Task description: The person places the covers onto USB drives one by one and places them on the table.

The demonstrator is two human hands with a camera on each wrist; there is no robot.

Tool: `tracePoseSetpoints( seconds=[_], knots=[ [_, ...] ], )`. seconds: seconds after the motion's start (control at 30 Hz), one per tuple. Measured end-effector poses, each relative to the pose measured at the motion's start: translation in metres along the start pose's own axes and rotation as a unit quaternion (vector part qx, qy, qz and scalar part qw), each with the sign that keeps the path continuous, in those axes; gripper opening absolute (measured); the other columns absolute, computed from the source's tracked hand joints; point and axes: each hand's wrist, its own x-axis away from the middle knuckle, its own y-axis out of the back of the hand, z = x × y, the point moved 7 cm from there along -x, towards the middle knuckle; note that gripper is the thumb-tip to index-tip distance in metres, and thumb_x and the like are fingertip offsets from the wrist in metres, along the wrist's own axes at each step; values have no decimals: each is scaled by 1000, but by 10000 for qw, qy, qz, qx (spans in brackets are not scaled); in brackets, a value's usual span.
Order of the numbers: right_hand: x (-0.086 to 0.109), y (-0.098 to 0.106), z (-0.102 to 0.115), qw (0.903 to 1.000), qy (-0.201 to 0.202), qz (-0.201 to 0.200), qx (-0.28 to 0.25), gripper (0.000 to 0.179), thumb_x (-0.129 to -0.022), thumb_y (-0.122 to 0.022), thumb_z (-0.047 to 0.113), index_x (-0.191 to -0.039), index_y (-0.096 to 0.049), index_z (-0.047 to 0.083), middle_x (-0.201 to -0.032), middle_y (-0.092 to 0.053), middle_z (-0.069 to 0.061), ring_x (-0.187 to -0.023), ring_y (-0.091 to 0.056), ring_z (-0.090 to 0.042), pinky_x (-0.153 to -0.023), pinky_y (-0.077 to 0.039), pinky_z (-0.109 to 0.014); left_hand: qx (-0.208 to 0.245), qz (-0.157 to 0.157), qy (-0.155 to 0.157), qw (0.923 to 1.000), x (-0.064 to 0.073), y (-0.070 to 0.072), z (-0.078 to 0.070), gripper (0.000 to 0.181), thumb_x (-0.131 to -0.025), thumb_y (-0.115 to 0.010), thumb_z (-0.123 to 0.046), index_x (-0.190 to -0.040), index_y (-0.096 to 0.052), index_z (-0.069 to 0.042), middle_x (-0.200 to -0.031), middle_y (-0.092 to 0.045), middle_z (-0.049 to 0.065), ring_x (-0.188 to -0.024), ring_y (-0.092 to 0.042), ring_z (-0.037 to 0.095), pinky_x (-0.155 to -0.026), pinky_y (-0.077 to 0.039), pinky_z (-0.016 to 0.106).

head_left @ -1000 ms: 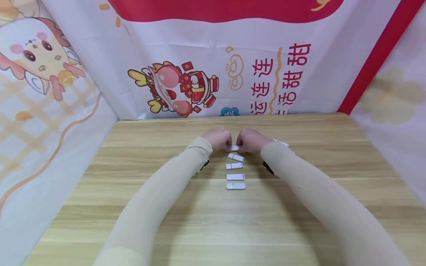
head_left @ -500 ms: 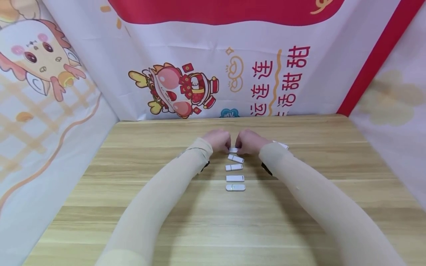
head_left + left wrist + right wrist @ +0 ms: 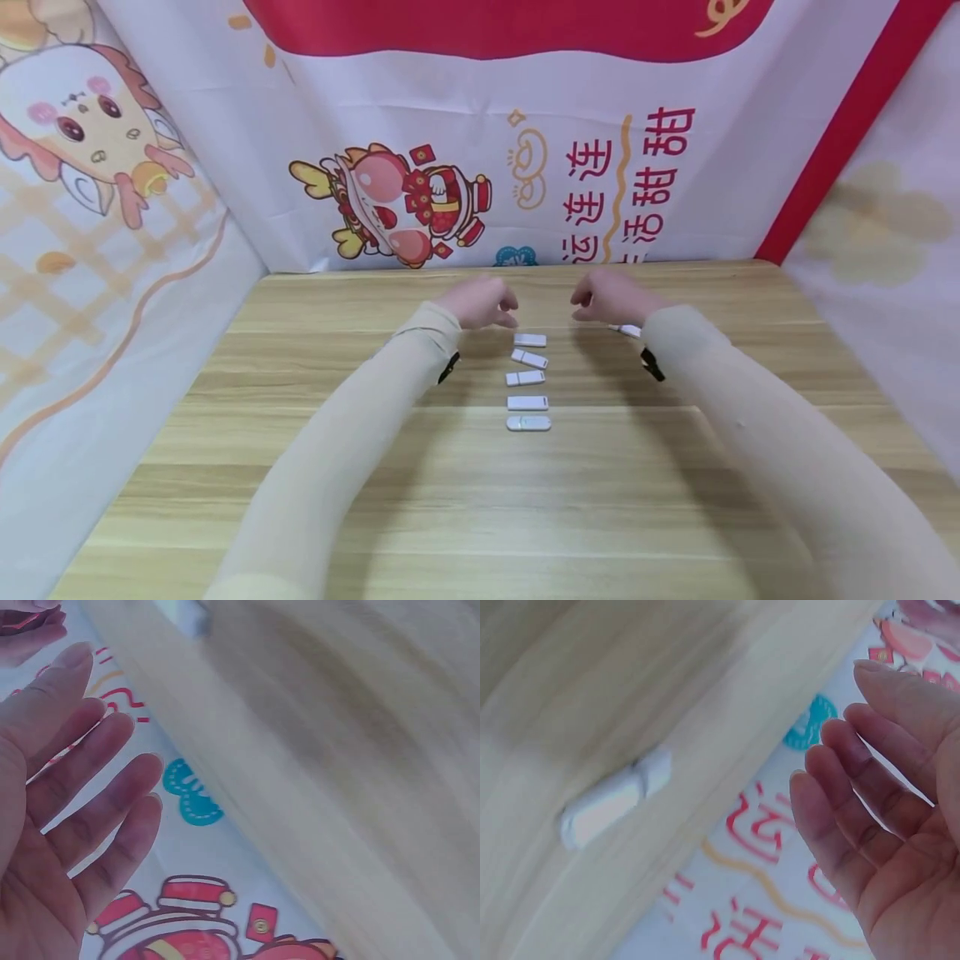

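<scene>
My left hand (image 3: 480, 302) hovers by the farthest of several white USB sticks, its fingers loosely bent and holding nothing. That farthest stick (image 3: 530, 340) lies flat and crosswise at the head of a column. Below it are a tilted stick (image 3: 529, 359), a capped one (image 3: 525, 378), a plain one (image 3: 528, 403) and a round-ended one (image 3: 528, 423). My right hand (image 3: 611, 297), also with nothing in it, is raised to the right of the column. Another capped USB stick (image 3: 611, 802) lies on the wood near it, partly hidden by that arm in the head view.
The sticks lie on a wood-grain table (image 3: 450, 517). Behind it hangs a printed white and red cloth (image 3: 465, 100), meeting the table's far edge. More printed cloth (image 3: 112, 292) stands along the left side and on the right.
Both hands have let go of the farthest USB stick, which they held at its two ends. The right hand has moved right, the left hand slightly up and left.
</scene>
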Motion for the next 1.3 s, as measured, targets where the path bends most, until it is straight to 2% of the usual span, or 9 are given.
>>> tracePoseSetpoints(
  seconds=[0.13,0.3,0.5,0.63,0.8,1.03,1.17,1.3],
  knots=[
    [17,9,-24,9997,-156,-113,132,26,-88,-74,12,-109,-72,-3,-97,-70,-12,-90,-65,-26,-83,-54,-43,-153,-48,-142,9998,-5,3,-11,33,-90,-75,-27,-118,-73,-9,-113,-71,7,-102,-64,17,-92,-50,31],
    [34,8,-48,9990,-436,-71,87,27,-88,-74,12,-109,-72,-5,-98,-71,-14,-90,-65,-27,-83,-54,-45,-257,-24,-237,9994,-18,-4,-24,34,-91,-74,-30,-118,-73,-10,-108,-71,2,-96,-63,13,-89,-50,29],
    [46,-4,-84,9966,-816,-115,53,26,-86,-76,14,-106,-73,-2,-93,-70,-10,-85,-63,-24,-80,-53,-43,-219,141,-348,9991,-52,-17,-46,35,-90,-75,-30,-118,-72,-9,-105,-69,0,-94,-61,13,-87,-50,29],
    [53,-12,-101,9915,-1281,-129,-192,26,-86,-77,16,-107,-73,1,-96,-69,-9,-88,-62,-24,-83,-52,-44,-295,180,-455,9984,-77,-22,-64,37,-90,-75,-31,-119,-71,-9,-105,-69,1,-95,-62,14,-89,-49,30],
    [54,-17,-101,9911,-1310,-204,-127,24,-85,-80,20,-101,-75,4,-90,-70,-5,-83,-61,-22,-81,-50,-42,-429,192,-606,9971,-107,-27,-85,40,-88,-76,-28,-122,-69,-9,-107,-69,4,-97,-62,17,-89,-48,31],
    [44,-27,-97,9932,-1102,-340,-133,20,-83,-81,20,-95,-76,5,-85,-70,-3,-79,-63,-20,-79,-51,-40,-454,212,-576,9971,-139,-45,-88,39,-85,-80,-21,-121,-70,-11,-112,-69,4,-97,-61,16,-88,-49,30],
    [43,-29,-99,9940,-1004,-415,-119,17,-82,-82,19,-92,-76,6,-82,-70,-1,-77,-63,-19,-79,-51,-40,-382,325,-584,9970,-154,-56,-88,30,-82,-82,-19,-111,-74,-13,-102,-70,-1,-91,-62,13,-84,-49,27],
    [47,-26,-102,9944,-911,-528,-108,13,-83,-81,17,-89,-76,6,-79,-70,-1,-74,-63,-18,-78,-52,-39,-216,359,-732,9964,-164,-63,-90,17,-81,-82,-18,-97,-76,-15,-88,-68,-6,-83,-61,11,-78,-49,25]
  ],
)
